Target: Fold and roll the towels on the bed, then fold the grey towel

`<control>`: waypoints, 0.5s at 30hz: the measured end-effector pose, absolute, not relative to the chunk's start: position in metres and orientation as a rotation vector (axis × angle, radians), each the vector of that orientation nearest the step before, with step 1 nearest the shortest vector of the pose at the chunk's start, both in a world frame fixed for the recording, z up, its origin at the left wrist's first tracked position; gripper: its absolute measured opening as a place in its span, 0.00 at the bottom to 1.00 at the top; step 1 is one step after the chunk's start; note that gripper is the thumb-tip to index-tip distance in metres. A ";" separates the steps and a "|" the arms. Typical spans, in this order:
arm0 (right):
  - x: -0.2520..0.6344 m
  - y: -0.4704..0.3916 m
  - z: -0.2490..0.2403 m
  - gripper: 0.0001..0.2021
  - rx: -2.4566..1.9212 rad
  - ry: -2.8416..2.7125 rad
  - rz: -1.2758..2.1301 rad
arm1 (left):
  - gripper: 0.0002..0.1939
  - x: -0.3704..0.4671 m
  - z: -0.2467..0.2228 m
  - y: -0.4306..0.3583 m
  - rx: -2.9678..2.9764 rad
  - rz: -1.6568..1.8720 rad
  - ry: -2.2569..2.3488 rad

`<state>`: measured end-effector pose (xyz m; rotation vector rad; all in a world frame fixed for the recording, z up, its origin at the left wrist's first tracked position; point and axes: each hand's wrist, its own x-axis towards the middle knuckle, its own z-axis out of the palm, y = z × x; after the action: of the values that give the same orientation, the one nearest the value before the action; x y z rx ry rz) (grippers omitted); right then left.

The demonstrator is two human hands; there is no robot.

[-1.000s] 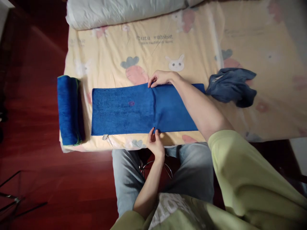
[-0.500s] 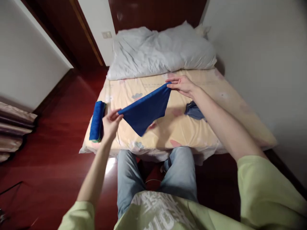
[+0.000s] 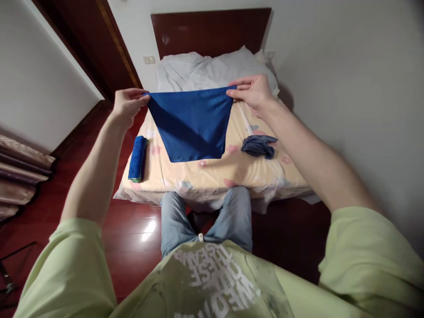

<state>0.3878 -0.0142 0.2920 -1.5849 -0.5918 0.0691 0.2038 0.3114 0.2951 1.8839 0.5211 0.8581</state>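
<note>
A blue cloth (image 3: 195, 126) hangs stretched above the bed between my two hands, its lower edge free. My left hand (image 3: 130, 104) pinches the upper left corner between thumb and fingers. At the upper right corner, my right hand (image 3: 253, 92) grips it the same way. Below and left of the cloth, a rolled blue towel (image 3: 137, 159) with a green edge lies on the bed. A crumpled grey-blue cloth (image 3: 258, 146) rests on the sheet at the right, under my right forearm and apart from it.
The bed (image 3: 212, 181) wears a yellow patterned sheet and stands before my knees. White bedding (image 3: 205, 70) is heaped against the dark headboard (image 3: 212, 33). Curtains (image 3: 20, 176) hang at the left, and a thin black stand (image 3: 8, 278) is on the floor at lower left.
Both hands have risen and my left hand has moved outward. The blue cloth, slanted before, is now spread wide with a nearly level top edge. My view has shifted.
</note>
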 end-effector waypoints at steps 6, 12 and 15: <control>0.397 -0.016 0.288 0.10 -1.567 -0.593 0.138 | 0.20 0.203 0.304 0.320 2.032 0.701 0.566; 0.426 -0.016 0.272 0.13 -1.586 -0.619 0.137 | 0.20 0.204 0.299 0.322 1.992 0.729 0.433; 0.433 -0.015 0.268 0.13 -1.637 -0.606 0.144 | 0.17 0.211 0.292 0.332 1.958 0.704 0.366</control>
<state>0.4326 -0.0153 0.2680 -1.6374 -0.6064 0.1439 0.2113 0.3316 0.2916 1.9583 0.3663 0.7044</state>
